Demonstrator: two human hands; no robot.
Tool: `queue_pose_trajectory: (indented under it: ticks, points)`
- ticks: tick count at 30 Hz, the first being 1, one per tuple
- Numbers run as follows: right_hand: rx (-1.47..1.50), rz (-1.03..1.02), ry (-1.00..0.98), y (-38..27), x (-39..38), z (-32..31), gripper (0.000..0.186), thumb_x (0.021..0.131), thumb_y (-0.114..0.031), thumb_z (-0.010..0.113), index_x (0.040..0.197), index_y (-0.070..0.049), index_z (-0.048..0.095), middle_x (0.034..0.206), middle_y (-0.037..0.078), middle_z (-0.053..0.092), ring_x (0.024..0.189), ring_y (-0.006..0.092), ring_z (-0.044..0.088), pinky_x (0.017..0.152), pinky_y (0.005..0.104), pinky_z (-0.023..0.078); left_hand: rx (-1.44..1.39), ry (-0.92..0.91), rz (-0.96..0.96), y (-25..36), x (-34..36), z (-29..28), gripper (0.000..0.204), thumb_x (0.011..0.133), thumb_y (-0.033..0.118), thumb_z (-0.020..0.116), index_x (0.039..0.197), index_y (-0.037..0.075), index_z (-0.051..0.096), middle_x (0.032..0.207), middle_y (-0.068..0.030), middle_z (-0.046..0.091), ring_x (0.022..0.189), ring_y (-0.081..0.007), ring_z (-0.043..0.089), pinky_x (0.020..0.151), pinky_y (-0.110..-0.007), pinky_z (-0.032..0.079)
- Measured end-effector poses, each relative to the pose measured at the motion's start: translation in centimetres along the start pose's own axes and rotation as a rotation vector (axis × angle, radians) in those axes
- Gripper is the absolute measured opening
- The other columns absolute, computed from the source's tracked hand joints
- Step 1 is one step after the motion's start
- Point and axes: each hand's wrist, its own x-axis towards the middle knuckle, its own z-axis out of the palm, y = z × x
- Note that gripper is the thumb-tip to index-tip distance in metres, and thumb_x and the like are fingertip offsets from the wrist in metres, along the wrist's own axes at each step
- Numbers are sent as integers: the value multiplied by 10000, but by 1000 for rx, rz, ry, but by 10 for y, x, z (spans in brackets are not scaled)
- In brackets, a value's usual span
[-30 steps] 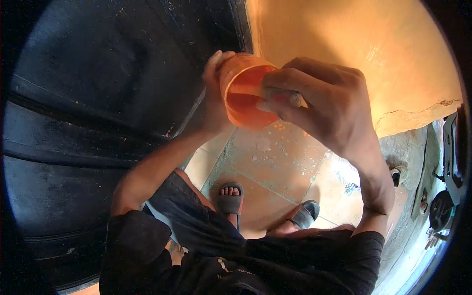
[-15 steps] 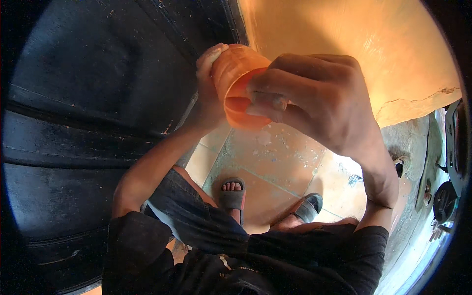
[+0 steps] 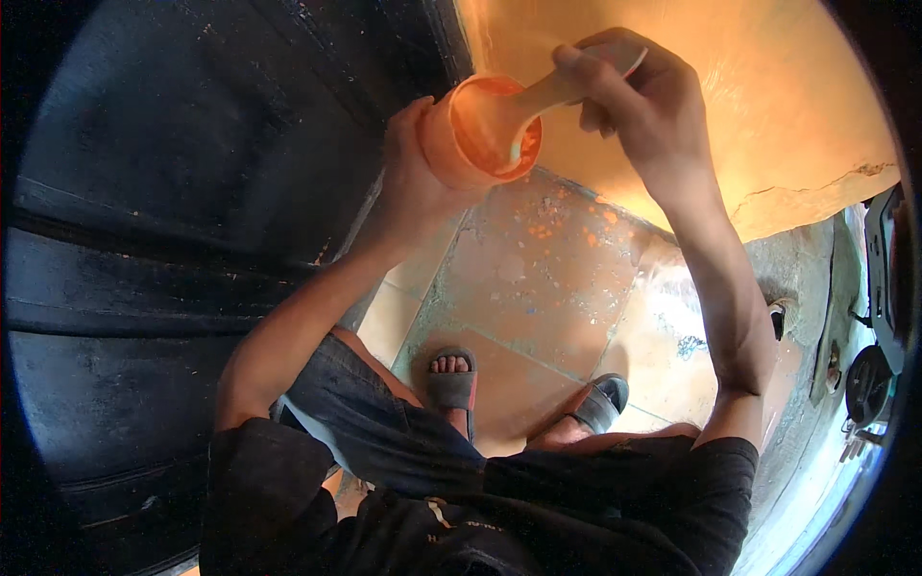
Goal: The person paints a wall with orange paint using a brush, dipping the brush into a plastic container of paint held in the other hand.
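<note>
My left hand (image 3: 415,158) is wrapped around the side of an orange plastic cup (image 3: 445,144), tipped so that its mouth faces up toward me. Orange residue shows inside the cup. My right hand (image 3: 639,101) grips the handle of a flat paintbrush (image 3: 547,93), smeared with orange. The brush's wide head is inside the cup, slightly blurred, and its bristle end is hidden there.
A yellow-orange wall (image 3: 768,106) with a cracked lower edge rises ahead and to the right. A large dark panelled surface (image 3: 163,192) stands close on the left. Orange spots (image 3: 552,226) lie on the tiled floor (image 3: 519,317), around my sandalled feet (image 3: 451,389).
My right hand has drawn back from the cup's mouth, up and right, and the brush now shows. The cup has shifted slightly up and its mouth has turned more toward me.
</note>
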Motion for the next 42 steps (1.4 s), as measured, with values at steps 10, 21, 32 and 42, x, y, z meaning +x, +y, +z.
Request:
queue_pose_trajectory:
  ticks: [10,21,32,42]
  points:
    - [441,511,95,47,2,-12,358,940,-299,456,1066,24,544,814,127,635,653,170,614,595,274,482,-55,12,-131,-5,1,5,942,580,181,858,1306,8,283,1252,-156,426,1173,-289,451,998,-411,372]
    - [709,456,206,78,4,-17,323,917,-331,516,1011,-24,550,839,145,667,671,201,645,574,287,488,-171,-14,-313,6,6,9,1024,581,143,862,1341,6,189,1324,-162,365,1252,-265,394,1047,-403,342]
    - [532,535,137,64,5,-14,357,884,-304,587,1076,-4,574,825,122,648,680,162,620,606,266,489,-213,16,-430,21,14,8,999,562,161,867,1316,8,229,1302,-160,388,1223,-263,421,1022,-404,365]
    - [749,269,334,62,12,-10,335,940,-222,519,1146,42,514,1073,138,592,864,229,660,743,307,548,-238,0,-350,3,11,18,1025,562,194,875,1321,14,210,1296,-139,391,1214,-251,423,1022,-412,365]
